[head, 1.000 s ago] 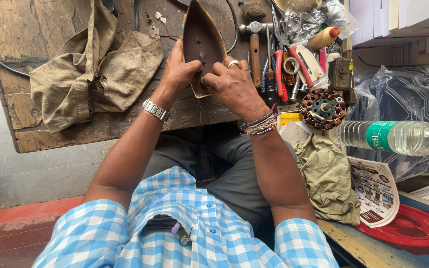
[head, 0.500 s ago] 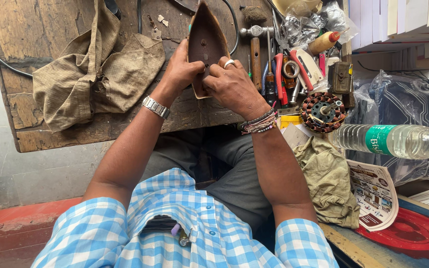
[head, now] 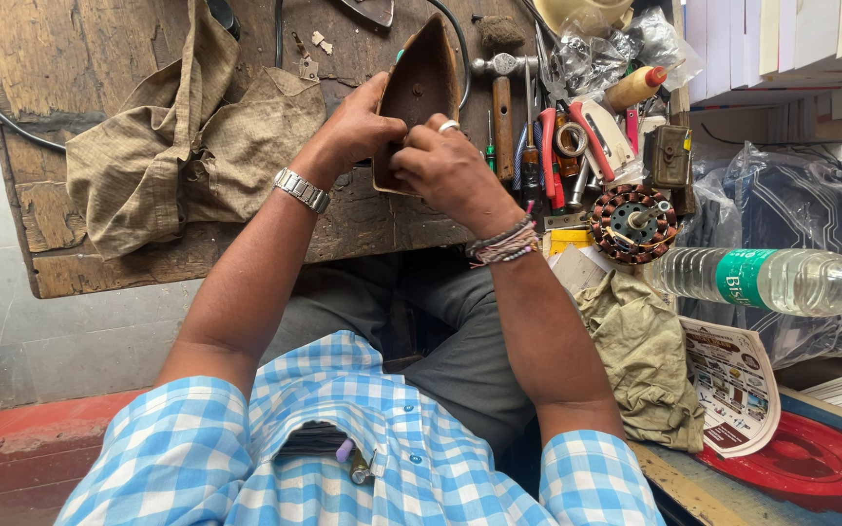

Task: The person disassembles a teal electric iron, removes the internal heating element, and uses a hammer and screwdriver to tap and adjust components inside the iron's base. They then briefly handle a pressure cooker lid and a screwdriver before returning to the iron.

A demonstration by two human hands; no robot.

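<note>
Here, seen from above, a person seated at a worn wooden worktop (head: 70, 263) works on the brown, boat-shaped base plate of a clothes iron (head: 419, 83), which lies near the front edge of the worktop with its pointed end away from the body. The left hand (head: 358, 127) is closed around the plate's left edge, steadying it; the right hand (head: 440, 166), which wears a ring, is curled over the plate's wide near end, its fingertips pressed onto the inner face. Whether those fingers pinch a small part cannot be told, since the knuckles hide them. The step in hand appears to be fitting or loosening something inside the wide end of the plate; the next move probably calls for a firm brace from the left hand and fine fingertip work, or a tool, from the right. A rumpled khaki cloth (head: 177, 146) lies to the left of the plate, just beside the left hand. To the right lie a hammer (head: 502, 97), red-handled pliers (head: 548, 156) and screwdrivers, and, further right, a copper-wound motor core (head: 633, 222) and a clear plastic bottle (head: 782, 281) on its side.
</note>
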